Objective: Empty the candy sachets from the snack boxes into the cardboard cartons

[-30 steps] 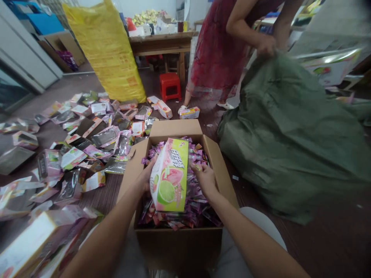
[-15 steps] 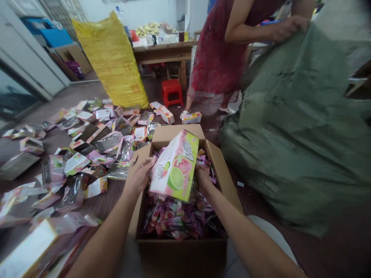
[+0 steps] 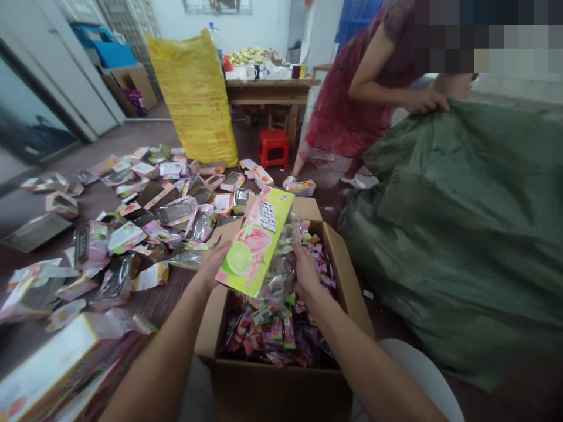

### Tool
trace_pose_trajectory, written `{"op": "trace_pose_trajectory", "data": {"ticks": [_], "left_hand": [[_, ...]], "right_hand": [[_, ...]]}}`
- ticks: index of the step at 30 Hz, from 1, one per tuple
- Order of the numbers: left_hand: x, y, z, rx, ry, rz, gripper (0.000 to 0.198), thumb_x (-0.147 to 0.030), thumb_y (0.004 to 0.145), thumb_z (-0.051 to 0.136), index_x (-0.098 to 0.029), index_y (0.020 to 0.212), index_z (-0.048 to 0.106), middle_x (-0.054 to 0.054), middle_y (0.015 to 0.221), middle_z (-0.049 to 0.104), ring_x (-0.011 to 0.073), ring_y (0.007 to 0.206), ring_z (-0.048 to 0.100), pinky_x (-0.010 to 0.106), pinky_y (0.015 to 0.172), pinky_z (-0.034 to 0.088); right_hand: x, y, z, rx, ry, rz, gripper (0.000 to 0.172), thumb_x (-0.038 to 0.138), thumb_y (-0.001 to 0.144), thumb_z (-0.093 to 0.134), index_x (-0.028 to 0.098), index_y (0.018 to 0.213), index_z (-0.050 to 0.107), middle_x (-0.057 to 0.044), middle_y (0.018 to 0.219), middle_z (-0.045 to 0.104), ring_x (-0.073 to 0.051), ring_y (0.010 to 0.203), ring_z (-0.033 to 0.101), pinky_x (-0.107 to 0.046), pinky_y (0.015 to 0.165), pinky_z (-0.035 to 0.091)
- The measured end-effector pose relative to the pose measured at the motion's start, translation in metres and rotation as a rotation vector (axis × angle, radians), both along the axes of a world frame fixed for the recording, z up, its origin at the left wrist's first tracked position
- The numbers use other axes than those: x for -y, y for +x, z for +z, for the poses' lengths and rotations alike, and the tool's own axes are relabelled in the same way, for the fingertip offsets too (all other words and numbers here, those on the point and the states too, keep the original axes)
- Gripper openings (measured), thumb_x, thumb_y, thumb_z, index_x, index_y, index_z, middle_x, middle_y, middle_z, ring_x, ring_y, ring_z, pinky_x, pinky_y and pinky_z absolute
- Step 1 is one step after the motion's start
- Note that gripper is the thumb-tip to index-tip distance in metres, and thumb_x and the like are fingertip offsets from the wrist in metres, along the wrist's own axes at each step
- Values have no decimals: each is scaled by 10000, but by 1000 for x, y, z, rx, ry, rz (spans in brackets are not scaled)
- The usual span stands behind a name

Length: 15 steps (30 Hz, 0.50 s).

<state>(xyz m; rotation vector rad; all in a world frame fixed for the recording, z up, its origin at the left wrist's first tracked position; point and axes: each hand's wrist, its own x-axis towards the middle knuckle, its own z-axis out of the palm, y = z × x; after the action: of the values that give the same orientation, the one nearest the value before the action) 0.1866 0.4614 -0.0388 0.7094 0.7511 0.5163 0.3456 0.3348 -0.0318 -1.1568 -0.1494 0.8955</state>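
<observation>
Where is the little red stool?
In the head view, the red stool stands on the floor at the far middle, just right of the tall yellow sack and in front of the wooden table.

Tilted green-pink candy box over carton

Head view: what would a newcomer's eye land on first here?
The green-and-pink candy box, tilted over the open cardboard carton at centre, held between the left hand and right hand, with wrapped sweets spilling beneath. To the left, emptied packets litter the floor. On the right, another person's hand grips a big green sack.
</observation>
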Motion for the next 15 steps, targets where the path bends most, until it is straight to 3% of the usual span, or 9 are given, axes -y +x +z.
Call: {"op": "trace_pose_trajectory", "data": {"ticks": [3, 8, 11, 15], "left_hand": [[-1, -21, 14, 20, 23, -80, 659, -596, 730, 758, -135, 1192, 673, 133, 981, 772, 327, 1030, 711, 413, 877, 574], [0, -64, 39, -48, 346, -7, 1037, -688, 581, 816, -175, 1433, 523, 150, 1191, 716, 352, 1117, 666, 431, 948, 538], [4, -84, 48, -284, 531, 32, 1198, -631, 551, 839, -216, 1558, 341, 148, 1229, 676, 340, 1102, 660, 435, 912, 538], [17, -87, 45, -673, 865, -59, 1243, -524, 545, 873, -236, 1590, 266, 147, 1254, 656, 344, 1111, 640, 438, 917, 510]], "right_hand": [[-17, -16, 12, -48, 21, 1, 526, 612, 575, 818, 234, 723, 483, 107, 479, 463, -84, 380, 385, -225, 368, 318], [-39, -33, 8, 2, -54, 10, 505, 631, 625, 767, 237, 733, 471, 93, 487, 492, -89, 383, 393, -222, 367, 289], [-47, -45, -2, 89, -99, 10, 479, 630, 656, 739, 239, 746, 478, 92, 500, 481, -96, 409, 392, -230, 393, 290], [-55, -64, -17, 414, -260, 42, 462, 666, 725, 670, 228, 783, 534, 62, 578, 525, -124, 514, 457, -248, 494, 371]]}}
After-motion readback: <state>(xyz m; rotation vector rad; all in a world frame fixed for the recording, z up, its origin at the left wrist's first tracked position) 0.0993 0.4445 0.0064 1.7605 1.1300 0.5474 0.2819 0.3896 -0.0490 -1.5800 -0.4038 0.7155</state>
